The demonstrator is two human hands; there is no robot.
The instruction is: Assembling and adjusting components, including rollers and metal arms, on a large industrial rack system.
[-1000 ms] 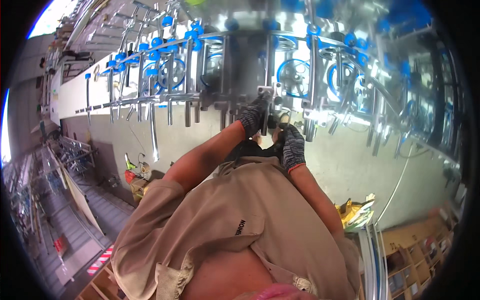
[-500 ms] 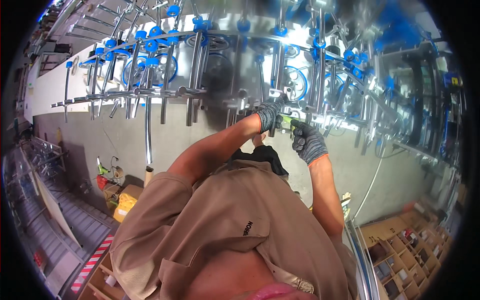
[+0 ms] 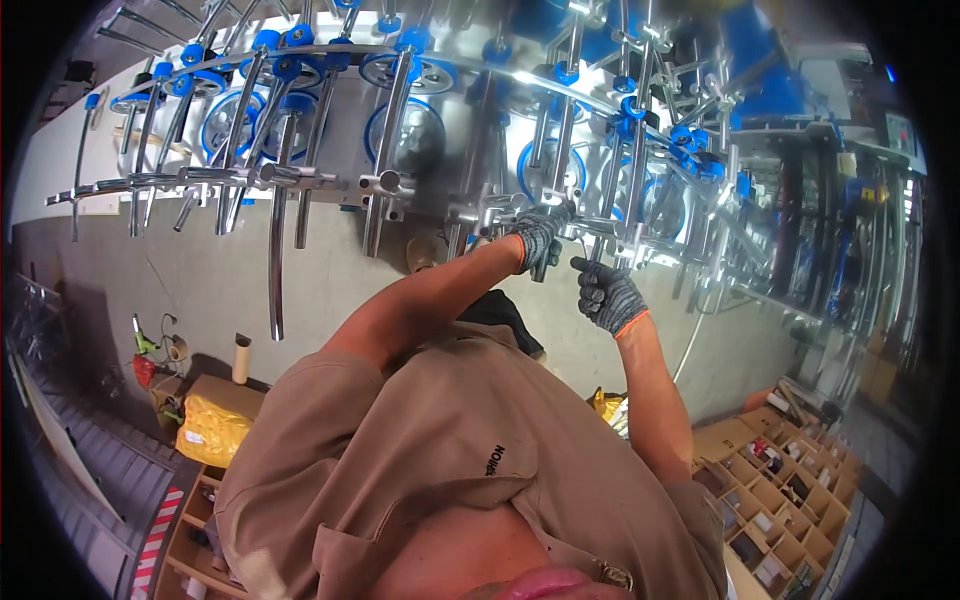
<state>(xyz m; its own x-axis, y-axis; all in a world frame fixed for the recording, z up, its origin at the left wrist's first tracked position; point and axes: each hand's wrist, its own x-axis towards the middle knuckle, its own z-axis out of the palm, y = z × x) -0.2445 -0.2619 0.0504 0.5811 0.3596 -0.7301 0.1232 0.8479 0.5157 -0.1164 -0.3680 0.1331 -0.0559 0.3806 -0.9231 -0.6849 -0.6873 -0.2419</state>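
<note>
Upper centre, the left hand (image 3: 540, 238) is wrapped around a chrome tube (image 3: 541, 271), whose end pokes out below the glove. Just right of it and lower, the right hand (image 3: 610, 296) has its fingers curled, index pointing left; I cannot tell if it holds anything. Half a second ago something green showed between the hands; now floor (image 3: 567, 325) does. The rack (image 3: 326, 182) has shifted left in the frame.
</note>
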